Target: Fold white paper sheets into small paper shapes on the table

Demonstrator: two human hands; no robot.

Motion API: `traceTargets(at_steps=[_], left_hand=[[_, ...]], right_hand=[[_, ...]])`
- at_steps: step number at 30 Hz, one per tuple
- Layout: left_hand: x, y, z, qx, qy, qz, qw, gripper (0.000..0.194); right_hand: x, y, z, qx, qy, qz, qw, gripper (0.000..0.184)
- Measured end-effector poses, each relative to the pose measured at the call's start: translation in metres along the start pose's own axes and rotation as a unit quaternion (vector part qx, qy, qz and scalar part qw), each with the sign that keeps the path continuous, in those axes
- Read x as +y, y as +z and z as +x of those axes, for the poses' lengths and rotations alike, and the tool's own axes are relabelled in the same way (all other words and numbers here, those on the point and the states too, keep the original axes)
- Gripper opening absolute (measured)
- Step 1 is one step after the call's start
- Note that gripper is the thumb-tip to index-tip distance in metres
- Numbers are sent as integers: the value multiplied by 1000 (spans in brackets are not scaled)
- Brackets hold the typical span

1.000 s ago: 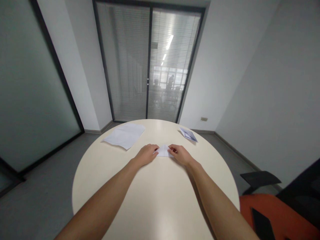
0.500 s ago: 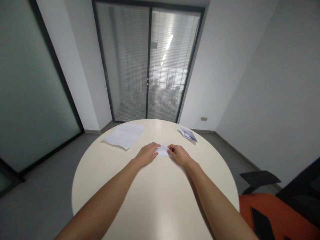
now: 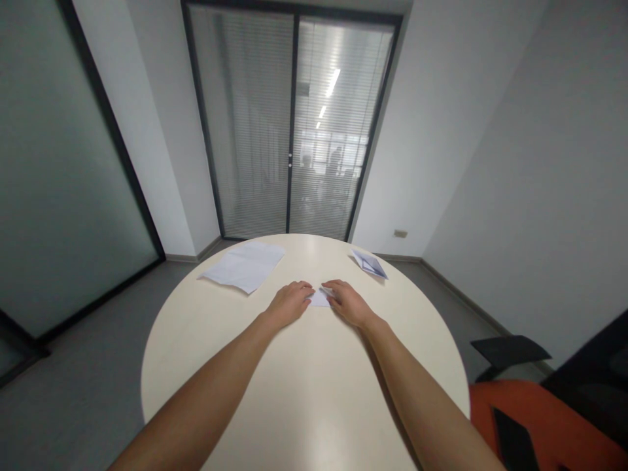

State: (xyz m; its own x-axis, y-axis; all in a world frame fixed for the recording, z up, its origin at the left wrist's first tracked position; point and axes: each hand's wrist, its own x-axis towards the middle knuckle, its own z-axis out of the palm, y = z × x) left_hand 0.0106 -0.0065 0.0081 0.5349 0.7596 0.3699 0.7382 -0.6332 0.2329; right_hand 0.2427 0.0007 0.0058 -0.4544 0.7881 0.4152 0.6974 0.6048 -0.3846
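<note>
A small piece of folded white paper [image 3: 320, 299] lies flat near the middle of the round table, between my two hands. At its left edge, my left hand [image 3: 290, 303] holds it against the tabletop, thumb near me and fingers farther off. My right hand [image 3: 348, 302] has its fingers closed on the upper right part of the paper, where a small flap looks lifted. The fingers cover both side edges of the paper, so its full shape is hidden.
A larger creased white sheet [image 3: 245, 266] rests at the table's far left. Toward the far right lies a folded paper with a dark printed picture [image 3: 370, 264]. An orange chair [image 3: 530, 418] with black armrests stands beside the cream table [image 3: 304, 392] on the right.
My right hand has shifted slightly leftward, its fingertips now reaching over the paper's upper edge and bringing a flap inward. The left hand has barely moved.
</note>
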Motion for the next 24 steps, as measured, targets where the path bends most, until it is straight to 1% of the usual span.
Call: traceTargets(at_steps=[2, 3, 7, 11, 12, 14, 16, 18, 21, 24], left_hand=[[0, 1, 1, -4, 8, 5, 1000, 28], [1, 1, 1, -5, 13, 7, 1000, 27], [4, 1, 2, -10, 27, 9, 1000, 29], [4, 1, 0, -5, 26, 2, 1000, 27], [4, 1, 0, -5, 27, 1, 1000, 26], [3, 0, -1, -10, 30, 0, 1000, 24], [3, 0, -1, -14, 31, 5, 999, 24], [5, -1, -1, -16, 32, 10, 999, 25], [7, -1, 0, -13, 35, 18, 999, 27], [10, -1, 0, -10, 34, 27, 999, 26]], right_hand=[[-4, 0, 0, -24, -40, -4, 999, 39], [-6, 0, 0, -40, -48, -4, 998, 38], [-8, 2, 0, -95, -52, 6, 994, 43], [1, 3, -2, -146, -50, 5, 988, 49], [3, 3, -3, -158, -36, -3, 987, 50], [4, 1, -5, -184, 16, -24, 983, 55], [0, -1, -6, -211, 80, -42, 973, 63], [-9, -3, -6, -237, 122, -56, 962, 71], [-23, -2, -4, -250, 136, -85, 955, 81], [-33, 0, -2, -251, 132, -102, 953, 79]])
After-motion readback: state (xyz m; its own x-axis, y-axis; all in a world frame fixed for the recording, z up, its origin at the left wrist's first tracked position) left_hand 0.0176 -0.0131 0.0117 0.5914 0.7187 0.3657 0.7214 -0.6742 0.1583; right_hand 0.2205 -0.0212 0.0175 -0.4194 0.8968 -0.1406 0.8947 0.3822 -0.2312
